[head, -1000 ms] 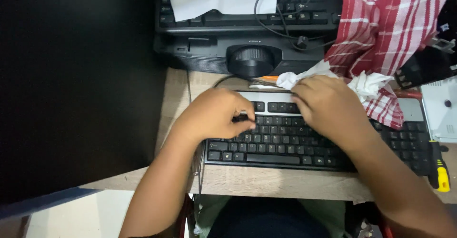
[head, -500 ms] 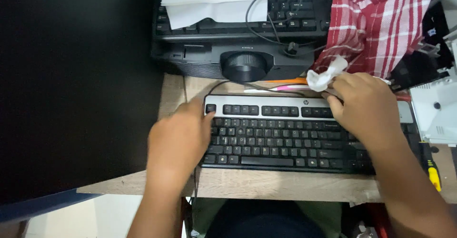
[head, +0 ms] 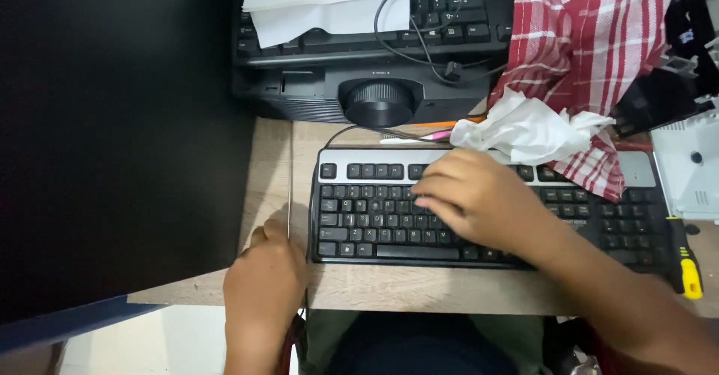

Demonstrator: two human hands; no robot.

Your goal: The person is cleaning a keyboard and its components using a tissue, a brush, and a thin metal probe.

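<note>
Black keys of a silver-topped keyboard (head: 359,210) were covered by the right hand (head: 479,203), laid flat with fingers spread and nothing grasped. At the keyboard's left edge, on the wooden desk (head: 269,165), the left hand (head: 266,270) was rested loosely curled, empty. Crumpled white tissue (head: 532,131) was seen just behind the keyboard, against a red checked cloth (head: 592,38).

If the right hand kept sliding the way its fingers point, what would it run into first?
The right hand points left along the keyboard, so it would likely just cross more keys to the left end. Beyond that lies bare wooden desk, then a black panel.
</note>
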